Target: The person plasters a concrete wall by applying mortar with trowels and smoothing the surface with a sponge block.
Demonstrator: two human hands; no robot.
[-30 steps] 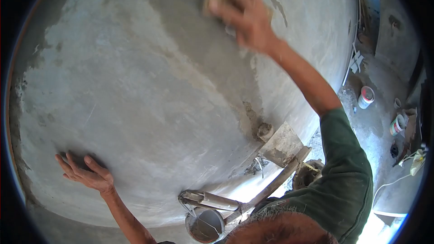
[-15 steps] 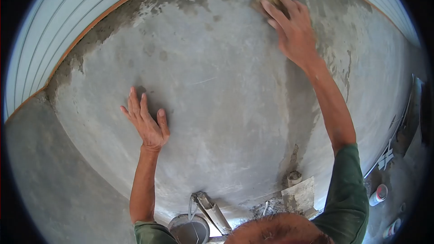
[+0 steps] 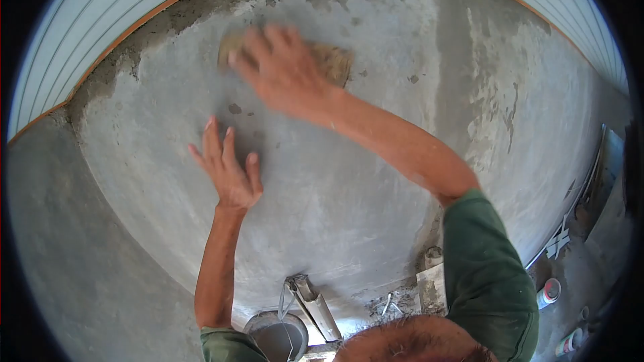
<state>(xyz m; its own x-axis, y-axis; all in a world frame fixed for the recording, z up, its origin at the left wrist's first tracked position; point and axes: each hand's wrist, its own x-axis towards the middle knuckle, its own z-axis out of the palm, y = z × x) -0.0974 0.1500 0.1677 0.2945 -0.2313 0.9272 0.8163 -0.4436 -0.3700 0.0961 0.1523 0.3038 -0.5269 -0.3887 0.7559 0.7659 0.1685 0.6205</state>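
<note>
A grey plastered wall (image 3: 335, 181) fills the middle of the head view, its upper edge rough and partly bare. My right hand (image 3: 285, 70) is closed on a flat tan sponge-like block (image 3: 332, 64) and presses it against the upper wall; motion blurs the fingers, and the hand covers the block's middle. Lower and to the left, my left hand (image 3: 231, 171) has its fingers spread at the wall, holding nothing. Whether its palm touches the surface I cannot tell. Small dark spots (image 3: 234, 108) mark the plaster between the two hands.
White ceiling panels (image 3: 121, 20) with an orange edge curve above the wall. Below stand a round bucket (image 3: 278, 335) and pipe-like lengths (image 3: 315, 308). A short pipe stub (image 3: 433, 256) and a pale board (image 3: 431, 289) are at lower right, with cans (image 3: 549, 293) beyond.
My right hand has swept the tan block from the upper right far to the left across the wall. My left hand stays spread, in nearly the same place.
</note>
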